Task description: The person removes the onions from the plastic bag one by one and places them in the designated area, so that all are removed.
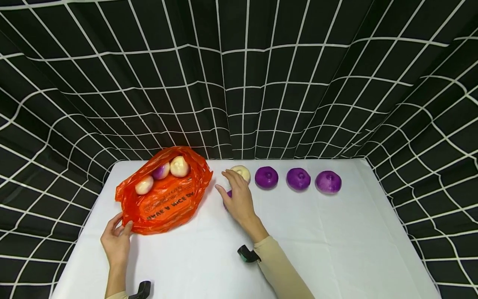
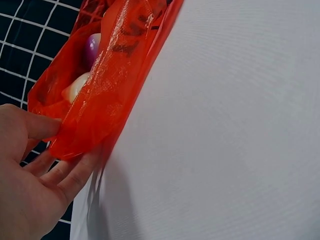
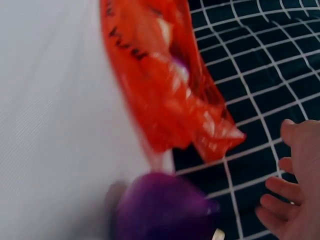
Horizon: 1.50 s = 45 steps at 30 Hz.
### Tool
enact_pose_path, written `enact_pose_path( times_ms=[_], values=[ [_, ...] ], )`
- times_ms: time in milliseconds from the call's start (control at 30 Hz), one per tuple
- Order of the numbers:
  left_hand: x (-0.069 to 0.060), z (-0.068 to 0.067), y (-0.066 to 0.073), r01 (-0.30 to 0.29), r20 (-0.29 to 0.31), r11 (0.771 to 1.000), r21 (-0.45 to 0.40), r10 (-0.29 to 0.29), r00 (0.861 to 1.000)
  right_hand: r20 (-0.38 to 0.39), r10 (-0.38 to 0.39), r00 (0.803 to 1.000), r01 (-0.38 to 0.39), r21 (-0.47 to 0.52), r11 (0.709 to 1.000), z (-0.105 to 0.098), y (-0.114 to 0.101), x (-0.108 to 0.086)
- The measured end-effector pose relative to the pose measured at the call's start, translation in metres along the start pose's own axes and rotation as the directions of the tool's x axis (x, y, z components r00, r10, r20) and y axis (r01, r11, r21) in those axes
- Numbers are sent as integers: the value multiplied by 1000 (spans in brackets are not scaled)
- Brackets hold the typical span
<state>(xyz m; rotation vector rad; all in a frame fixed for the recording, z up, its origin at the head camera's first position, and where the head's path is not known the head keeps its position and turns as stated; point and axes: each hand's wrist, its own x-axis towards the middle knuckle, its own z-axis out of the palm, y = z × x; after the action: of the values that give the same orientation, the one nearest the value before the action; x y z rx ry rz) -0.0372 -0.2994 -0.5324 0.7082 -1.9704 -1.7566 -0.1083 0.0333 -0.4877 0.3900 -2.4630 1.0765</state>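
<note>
An orange-red plastic bag [image 1: 164, 203] lies on its side at the table's left, its mouth showing two pale onions [image 1: 179, 166] and a purple-and-white one [image 1: 161, 171]. My left hand [image 1: 116, 243] pinches the bag's near left corner; in the left wrist view the thumb of that hand [image 2: 35, 170] lies over the plastic [image 2: 95, 115], fingers beneath. My right hand [image 1: 240, 202] hovers with spread fingers, holding nothing, partly covering a cream onion [image 1: 242, 171] and a purple onion [image 1: 227, 200]. The right wrist view shows that hand [image 3: 295, 185] beside the purple onion [image 3: 160, 207].
Three purple onions, a left one [image 1: 267, 177], a middle one [image 1: 298, 179] and a right one [image 1: 328, 182], stand in a row right of my right hand. A white cloth [image 1: 336, 249] covers the table. Black curtains [image 1: 239, 83] with white grid lines rise behind and beside it.
</note>
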Motion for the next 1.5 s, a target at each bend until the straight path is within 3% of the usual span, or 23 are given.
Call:
enact_pose_path(
  times_ms=[233, 400, 533, 667, 767, 867, 967, 1100, 1333, 1500],
  values=[
    [-1, -6, -2, -24, -26, 999, 44, 25, 999, 171, -75, 982, 70, 37, 997, 31, -36, 26],
    [-1, -6, -4, -28, -23, 998, 63, 30, 999, 248, -117, 962, 123, -9, 992, 59, -54, 40],
    [1, -6, -4, -32, -11, 998, 62, 33, 999, 309, -104, 945, 128, -60, 990, 81, -61, 50],
    [2, -5, -2, -47, 0, 995, 83, 47, 999, 435, -57, 898, 154, -190, 970, 102, -65, 61],
    [2, -5, -1, -43, -5, 994, 101, 44, 999, 524, -22, 851, 215, -310, 926, 115, -68, 70],
    [2, -6, -2, -30, -7, 995, 95, 31, 999, 564, 16, 826, 253, -395, 883, 126, -69, 77],
    [2, -7, -4, -26, -7, 995, 98, 27, 1000, 572, 45, 819, 277, -462, 843, 134, -68, 82],
    [2, -5, -5, -22, -7, 994, 105, 23, 1000, 564, 93, 820, 264, -519, 813, 142, -64, 89],
    [2, -3, -7, -28, 7, 996, 83, 27, 1000, 532, 198, 824, 182, -578, 796, 147, -51, 101],
    [3, -3, -8, -40, 13, 997, 66, 39, 999, 514, 191, 836, 171, -576, 800, 147, -46, 103]
  ],
)
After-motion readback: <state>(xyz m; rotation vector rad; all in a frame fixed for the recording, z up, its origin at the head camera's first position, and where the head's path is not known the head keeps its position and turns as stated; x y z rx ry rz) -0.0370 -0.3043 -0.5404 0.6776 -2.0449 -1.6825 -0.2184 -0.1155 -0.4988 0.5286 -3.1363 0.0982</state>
